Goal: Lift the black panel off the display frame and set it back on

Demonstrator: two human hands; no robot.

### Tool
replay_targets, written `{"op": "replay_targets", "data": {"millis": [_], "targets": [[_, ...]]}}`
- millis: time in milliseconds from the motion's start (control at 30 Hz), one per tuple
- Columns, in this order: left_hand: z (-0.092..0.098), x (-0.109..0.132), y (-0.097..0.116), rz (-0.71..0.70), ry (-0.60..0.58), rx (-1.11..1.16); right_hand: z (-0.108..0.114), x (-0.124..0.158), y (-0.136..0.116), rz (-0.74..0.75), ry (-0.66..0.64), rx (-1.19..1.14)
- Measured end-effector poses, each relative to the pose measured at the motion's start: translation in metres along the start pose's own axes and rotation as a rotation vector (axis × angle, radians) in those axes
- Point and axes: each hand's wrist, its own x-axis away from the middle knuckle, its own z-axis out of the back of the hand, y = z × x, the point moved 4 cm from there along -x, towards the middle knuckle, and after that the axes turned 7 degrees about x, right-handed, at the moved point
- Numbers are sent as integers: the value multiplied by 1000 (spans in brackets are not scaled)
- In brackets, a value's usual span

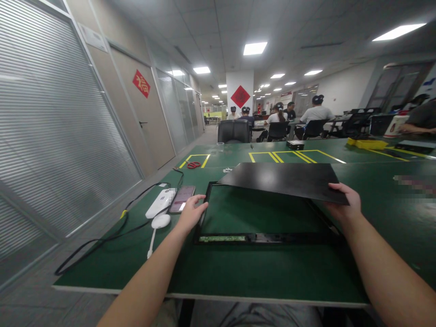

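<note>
A thin black panel [282, 179] is tilted above a black rectangular frame [289, 238], hiding the frame's far side. My right hand [345, 206] is closed on the panel's right corner, with a finger over its top and the rest underneath. The frame lies flat on the green table, and a strip of green circuit board [222, 239] shows along its near side. At the frame's left side rests my left hand [194, 210], its thumb and fingers apart and holding nothing; the fingertips are beside or touching the frame's edge.
Left of the frame lie a phone [183, 199], a white device [161, 203], a round white puck with a cable [161, 221] and a black cable [102, 239]. Red-handled scissors [194, 165] lie farther back. A yellow tray [367, 143] stands at far right. Several people sit beyond.
</note>
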Motion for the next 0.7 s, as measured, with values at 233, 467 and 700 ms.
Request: {"op": "replay_targets", "data": {"millis": [233,467,700], "targets": [[-6,1,-8,-40,-124,-290,7,-4,-14,414,254,-6],[-11,7,0,-72,-212,-393,28,-19,-11,521,369,52],[-12,8,2,-104,-240,-437,37,-20,-12,538,489,58]]}}
